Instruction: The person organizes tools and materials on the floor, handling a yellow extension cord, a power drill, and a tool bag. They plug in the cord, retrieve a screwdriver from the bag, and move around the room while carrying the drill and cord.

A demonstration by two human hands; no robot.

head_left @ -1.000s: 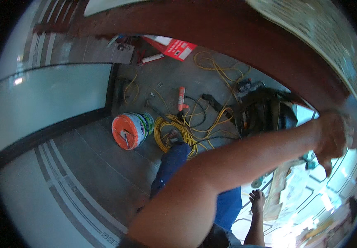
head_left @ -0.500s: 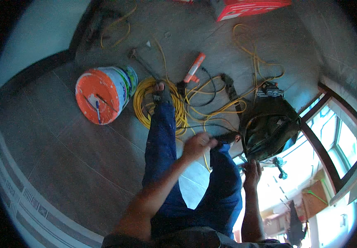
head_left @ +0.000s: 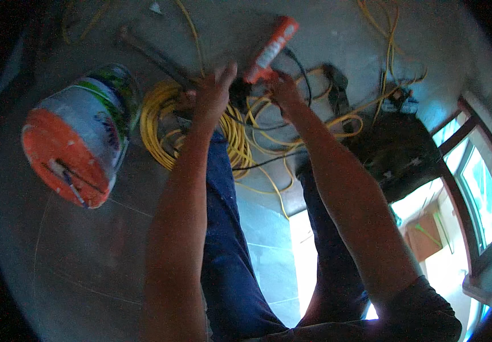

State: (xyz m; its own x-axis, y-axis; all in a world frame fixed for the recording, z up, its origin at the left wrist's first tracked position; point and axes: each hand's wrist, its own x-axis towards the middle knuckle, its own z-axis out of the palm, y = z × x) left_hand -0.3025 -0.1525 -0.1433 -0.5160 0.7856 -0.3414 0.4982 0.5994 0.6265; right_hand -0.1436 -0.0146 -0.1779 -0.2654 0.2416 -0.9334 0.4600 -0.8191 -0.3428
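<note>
While my right hand [head_left: 285,94] touches the orange, cylindrical power tool [head_left: 273,48] amid the grey tiled floor [head_left: 120,251], I can't tell whether its fingers clamp; my left hand's [head_left: 210,94] are outstretched, seemingly empty. The looped yellow cable [head_left: 156,118] or thin black cord [head_left: 306,74] could snag, wrenching the tool sideways.

An orange tool [head_left: 271,50], its long body bearing pale markings, slants toward the upper right in the frame's upper middle; a yellow cable [head_left: 155,121] lies in loose coils left of centre.
</note>
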